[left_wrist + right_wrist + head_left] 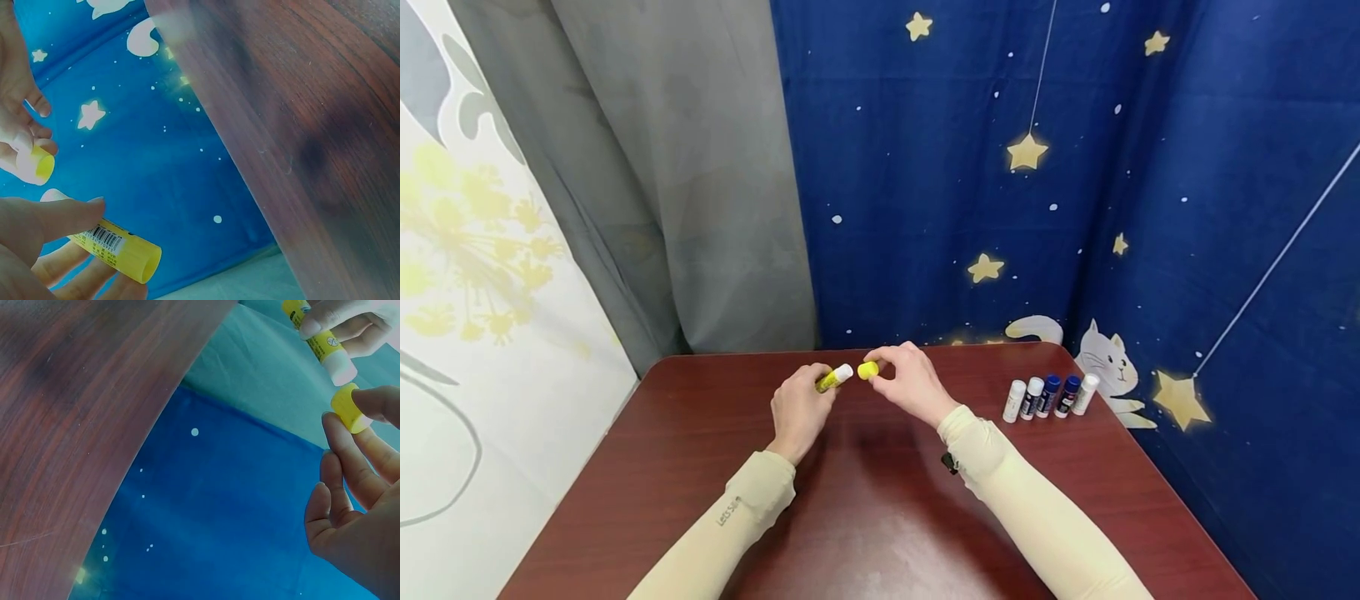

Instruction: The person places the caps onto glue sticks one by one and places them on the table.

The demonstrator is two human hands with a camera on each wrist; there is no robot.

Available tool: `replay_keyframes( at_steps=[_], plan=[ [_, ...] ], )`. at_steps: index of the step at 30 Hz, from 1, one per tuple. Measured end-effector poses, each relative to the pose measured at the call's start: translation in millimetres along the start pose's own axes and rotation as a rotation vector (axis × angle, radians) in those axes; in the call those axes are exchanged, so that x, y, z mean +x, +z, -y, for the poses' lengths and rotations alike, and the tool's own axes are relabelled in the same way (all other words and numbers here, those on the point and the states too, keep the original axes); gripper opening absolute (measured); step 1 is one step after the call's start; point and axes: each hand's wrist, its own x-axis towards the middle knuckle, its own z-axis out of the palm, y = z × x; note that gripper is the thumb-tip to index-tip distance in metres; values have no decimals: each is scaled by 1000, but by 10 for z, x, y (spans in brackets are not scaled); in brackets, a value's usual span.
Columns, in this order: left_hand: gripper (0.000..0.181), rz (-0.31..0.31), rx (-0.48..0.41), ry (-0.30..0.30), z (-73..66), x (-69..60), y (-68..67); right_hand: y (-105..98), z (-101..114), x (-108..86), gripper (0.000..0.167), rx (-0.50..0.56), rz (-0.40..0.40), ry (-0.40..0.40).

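A yellow glue stick (829, 381) with a bare white end is gripped in my left hand (799, 410), above the far part of the table. Its barcode side and yellow base show in the left wrist view, with the thumb (75, 217) lying across the tube. My right hand (913, 383) pinches a yellow cap (868, 370) between thumb and fingertips. In the right wrist view the cap (350, 409) is close to the tube's white end (339, 367), with a small gap between them. The other right fingers are loosely bent.
Several white and dark blue glue sticks (1049, 397) stand in a row near the right edge of the reddish-brown table (880, 517). Behind the table hang a grey curtain (700, 183) and a blue star-patterned curtain (925, 183).
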Motion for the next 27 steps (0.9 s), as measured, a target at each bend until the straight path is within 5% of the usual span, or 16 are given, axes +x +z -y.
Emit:
replay_keyframes(
  at_steps=[27],
  plan=[
    [31,-7,5,73,-3,-94,-78,163,149,-32,25,0,22,-29]
  ],
)
